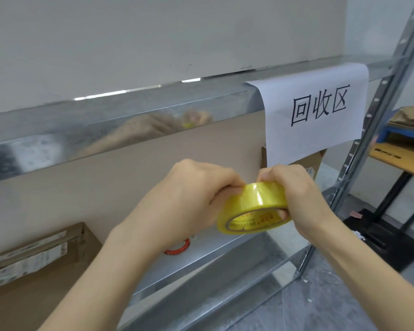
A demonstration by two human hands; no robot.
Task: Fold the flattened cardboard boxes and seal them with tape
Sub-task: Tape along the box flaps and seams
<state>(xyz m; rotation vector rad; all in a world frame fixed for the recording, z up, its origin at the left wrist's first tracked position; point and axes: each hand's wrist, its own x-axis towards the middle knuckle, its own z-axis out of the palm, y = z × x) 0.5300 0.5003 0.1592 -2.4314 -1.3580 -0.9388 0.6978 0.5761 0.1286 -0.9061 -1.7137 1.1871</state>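
Holding yellow tape roll before the steel shelf: my right hand grips rim and core, left hand pinches the top edge. Light, stiff, slick film, I judge; grip by the core.

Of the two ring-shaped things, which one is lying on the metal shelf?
The small orange-red ring, partly hidden below the left hand; the yellow tape roll is held up.
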